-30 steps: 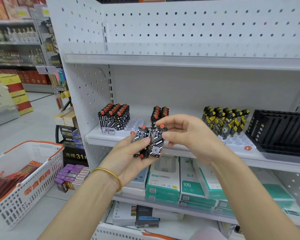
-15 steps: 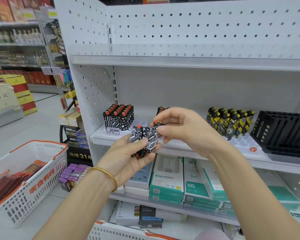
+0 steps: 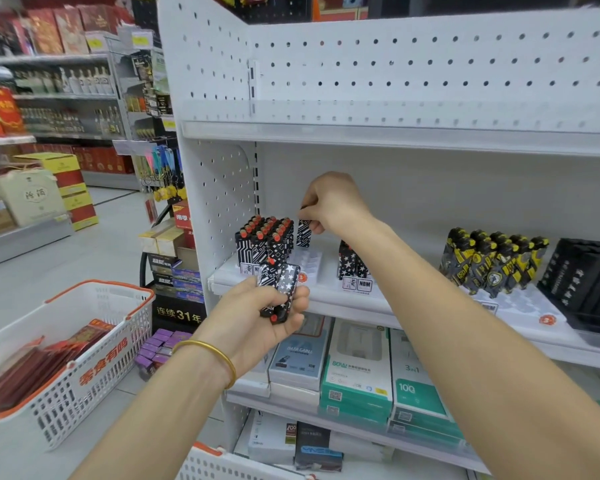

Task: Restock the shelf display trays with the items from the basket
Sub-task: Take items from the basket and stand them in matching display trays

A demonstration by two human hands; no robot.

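Right hand (image 3: 329, 202), fingers curled, pinches one black-and-white lighter (image 3: 303, 232) by its upper end and hangs above the middle shelf (image 3: 343, 306), which runs below it and out to either side. Well down and to the left of both hands is the white basket (image 3: 94, 327) with orange trim. Flat red packets show in it; whether lighters lie there too I cannot tell. Directly under the right hand sits the white tray (image 3: 313, 268), its near sockets bare. Just left of the hand a block of lighters (image 3: 264, 239) stands upright in the tray's far rows. The pinched lighter hangs upright beside that block, seemingly not yet seated. Below, nearer the body, the left hand (image 3: 253, 320) is closed round a few spare lighters (image 3: 280, 294). The step in hand looks like seating one lighter in an empty socket next to the block. The next move calls for lowering it straight, bottom first, without knocking its neighbours, then taking another from the left hand.
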